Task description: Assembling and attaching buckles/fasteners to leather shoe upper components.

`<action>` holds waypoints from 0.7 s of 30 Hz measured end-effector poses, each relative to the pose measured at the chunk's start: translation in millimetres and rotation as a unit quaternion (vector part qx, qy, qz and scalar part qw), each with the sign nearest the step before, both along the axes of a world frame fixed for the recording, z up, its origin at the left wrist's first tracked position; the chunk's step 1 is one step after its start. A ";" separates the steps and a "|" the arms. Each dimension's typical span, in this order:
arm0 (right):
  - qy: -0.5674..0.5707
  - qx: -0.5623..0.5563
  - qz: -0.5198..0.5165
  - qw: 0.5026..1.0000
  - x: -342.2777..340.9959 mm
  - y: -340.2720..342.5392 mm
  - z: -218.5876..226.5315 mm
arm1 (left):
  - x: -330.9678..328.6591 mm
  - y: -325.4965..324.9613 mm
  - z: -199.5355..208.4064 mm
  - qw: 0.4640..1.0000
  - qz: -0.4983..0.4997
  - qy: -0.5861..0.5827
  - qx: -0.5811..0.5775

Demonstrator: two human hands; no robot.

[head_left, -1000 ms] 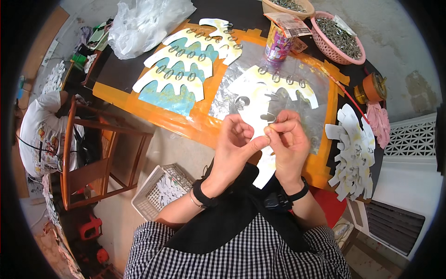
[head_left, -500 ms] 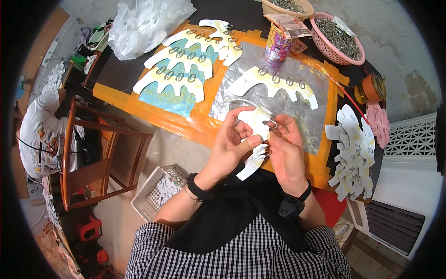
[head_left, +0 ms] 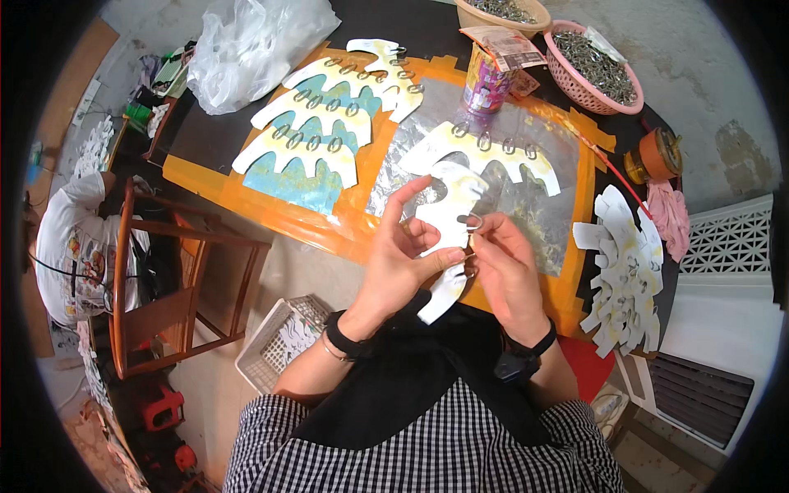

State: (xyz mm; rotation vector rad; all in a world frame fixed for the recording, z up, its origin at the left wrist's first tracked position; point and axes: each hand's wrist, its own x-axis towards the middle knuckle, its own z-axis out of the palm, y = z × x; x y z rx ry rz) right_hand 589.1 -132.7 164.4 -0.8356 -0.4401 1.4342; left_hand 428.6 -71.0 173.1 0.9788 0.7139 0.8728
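- Black-and-white checked garment [head_left: 427,468], under a black apron [head_left: 394,411]; worn by the person.
- Left hand [head_left: 399,259], dark band at the wrist: fingers grasping a white piece, the thumb pressed on it, the forefinger raised clear.
- Right hand [head_left: 505,267], dark band likewise: fingers closed on the right edge of that piece; too small to tell whether a metal loop is also gripped.
- White piece [head_left: 444,220], one, cut with curved lobes, yellowish patches: held between both hands, above the near edge of the worktop [head_left: 403,16].
- Crate [head_left: 253,357], pale plastic lattice, white scraps inside: on the floor, to the left.
- Orange covering [head_left: 214,182], over part of the dark worktop.
- Toothed piece [head_left: 444,146], white and yellow, four metal loops along its upper edge: lying just beyond the hands.
- Pile of white pieces [head_left: 620,271], overlapping: worktop, right side.
- Rows of toothed pieces [head_left: 267,144], metal loops on each: worktop, left, partly over a blue sheet [head_left: 288,189].
- Purple cup [head_left: 485,89], a printed packet across its mouth.
- Pink basket [head_left: 573,78], filled with small metal parts.
- Plastic bag [head_left: 255,53], white, translucent: far left corner.
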 end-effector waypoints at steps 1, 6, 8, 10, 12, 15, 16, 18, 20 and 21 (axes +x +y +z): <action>0.000 0.001 0.000 1.000 5.5 0.3 1.6 | -2.7 1.5 -1.2 1.000 -0.006 -0.009 0.023; -0.169 0.064 -0.039 0.983 17.7 -2.3 4.3 | -12.5 7.1 10.8 0.995 -0.057 0.077 0.014; -0.506 0.164 -0.142 0.835 14.8 -1.1 12.1 | -14.1 6.2 6.7 0.988 -0.066 0.133 0.051; -0.577 0.207 -0.118 0.781 14.3 4.1 22.4 | -13.4 5.0 4.2 0.976 -0.077 0.176 0.105; -0.655 0.252 -0.067 0.709 15.1 10.3 27.2 | -13.4 5.3 2.6 0.977 -0.092 0.159 0.106; -0.629 0.237 -0.051 0.738 17.8 11.4 19.6 | -15.1 6.4 9.1 0.978 -0.117 0.139 0.099; -0.629 0.237 -0.049 0.739 18.2 11.4 19.7 | -15.9 6.7 11.1 0.979 -0.127 0.135 0.088; -0.614 0.216 -0.051 0.757 17.8 10.5 21.0 | -16.4 9.0 9.6 0.980 -0.132 0.116 0.096; -0.617 0.214 -0.046 0.756 16.4 10.8 21.6 | -16.2 10.8 9.9 0.980 -0.137 0.097 0.103; -0.620 0.212 -0.043 0.754 16.6 11.4 21.8 | -14.0 11.7 11.7 0.988 -0.126 0.089 0.028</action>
